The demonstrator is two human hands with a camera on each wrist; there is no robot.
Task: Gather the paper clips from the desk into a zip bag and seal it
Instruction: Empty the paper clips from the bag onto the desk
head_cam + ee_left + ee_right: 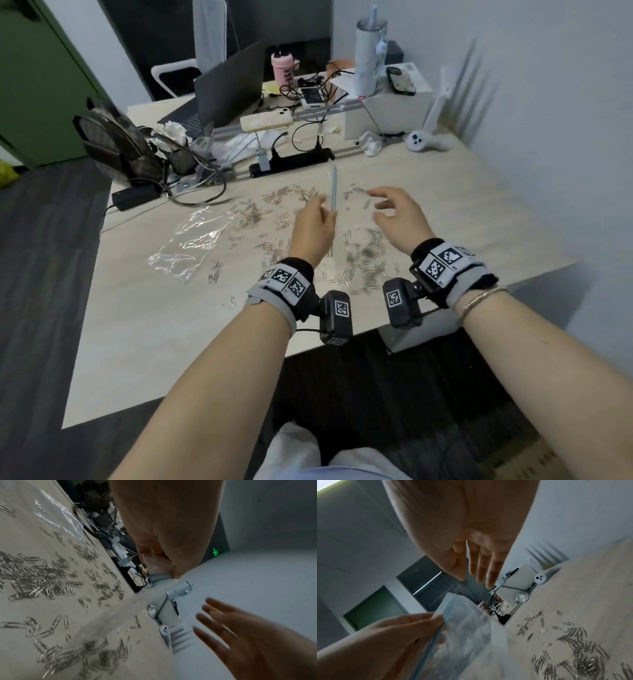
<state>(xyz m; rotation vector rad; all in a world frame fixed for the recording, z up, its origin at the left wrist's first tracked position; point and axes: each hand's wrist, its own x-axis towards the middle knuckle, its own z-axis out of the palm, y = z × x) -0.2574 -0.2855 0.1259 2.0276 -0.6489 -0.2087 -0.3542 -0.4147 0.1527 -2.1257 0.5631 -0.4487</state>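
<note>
We see the left hand (313,228) pinching the zip bag (467,632) at its blue strip, held up above the desk (144,329). The right hand (397,217) hovers beside it, fingers spread and holding nothing. The paper clips (363,260) lie scattered on the desk below both raised wrists.

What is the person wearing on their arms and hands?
The left hand and right hand are bare, with no sleeves. Each wrist has a grey and black band with black-and-white square code tags, and a small black camera box with a thin black cable. The right arm also wears a thin bracelet.
</note>
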